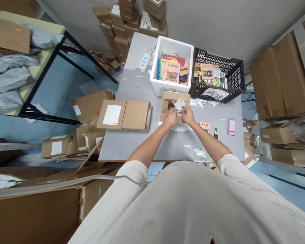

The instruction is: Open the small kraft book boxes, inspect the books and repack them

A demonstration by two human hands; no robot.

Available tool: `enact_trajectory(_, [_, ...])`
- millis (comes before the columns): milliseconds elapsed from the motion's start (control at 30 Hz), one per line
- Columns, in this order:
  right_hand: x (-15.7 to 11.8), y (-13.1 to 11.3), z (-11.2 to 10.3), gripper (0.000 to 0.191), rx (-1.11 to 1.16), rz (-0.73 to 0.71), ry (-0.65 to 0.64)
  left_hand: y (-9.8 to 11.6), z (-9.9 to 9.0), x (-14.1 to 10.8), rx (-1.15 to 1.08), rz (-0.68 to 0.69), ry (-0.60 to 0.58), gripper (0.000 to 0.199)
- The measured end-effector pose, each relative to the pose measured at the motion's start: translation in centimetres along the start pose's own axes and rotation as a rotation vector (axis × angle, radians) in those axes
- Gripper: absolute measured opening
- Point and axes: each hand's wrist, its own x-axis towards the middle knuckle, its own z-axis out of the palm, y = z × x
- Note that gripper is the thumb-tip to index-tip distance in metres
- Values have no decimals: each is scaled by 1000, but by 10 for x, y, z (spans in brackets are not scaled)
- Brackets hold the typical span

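A small open cardboard box stands on the grey table in front of me, with crumpled white paper inside it. My left hand reaches over the box's near left edge, its fingers bent at the paper. On the right side, my right hand pinches the paper's edge. A pink booklet lies right of the box, partly behind my right forearm, with a black and yellow cutter beside it.
Behind the box stand a white foam bin of books and a black crate of booklets. An opened brown box lies left. A power strip and a phone are on the table.
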Motion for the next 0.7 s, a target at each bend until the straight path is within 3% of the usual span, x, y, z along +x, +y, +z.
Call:
enact_trajectory(267, [-33, 20, -52, 37, -67, -23, 80, 17, 3, 6, -29, -118, 132, 34])
enact_trajectory(400, [-53, 40, -81, 38, -92, 74, 126, 33, -2, -5, -35, -60, 226, 37])
enact_trajectory(567, [-79, 66, -115, 39, -79, 205, 177, 69, 11, -24, -9, 162, 121, 45])
enact_trajectory(700, [-98, 91, -137, 39, -100, 308, 184, 98, 49, -39, -62, 298, -13, 45])
